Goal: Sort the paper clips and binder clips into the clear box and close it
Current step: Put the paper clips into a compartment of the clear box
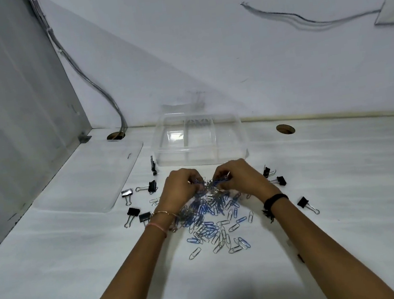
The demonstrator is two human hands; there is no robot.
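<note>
A heap of blue and silver paper clips point(211, 224) lies on the white table in front of me. My left hand point(182, 188) and my right hand point(237, 178) are both closed on bunches of paper clips at the far end of the heap, a tangle hanging between them. The clear box point(164, 153) stands open just beyond my hands, divided into compartments. Its clear lid point(91, 181) lies flat to the left. Black binder clips lie scattered on the left point(128, 194) and on the right point(306, 204).
A grey partition wall point(14, 108) rises on the left with cables running down into a table hole point(115, 135). A second cable hole point(285, 129) sits at the back right. A wall socket point(393, 4) is at the upper right.
</note>
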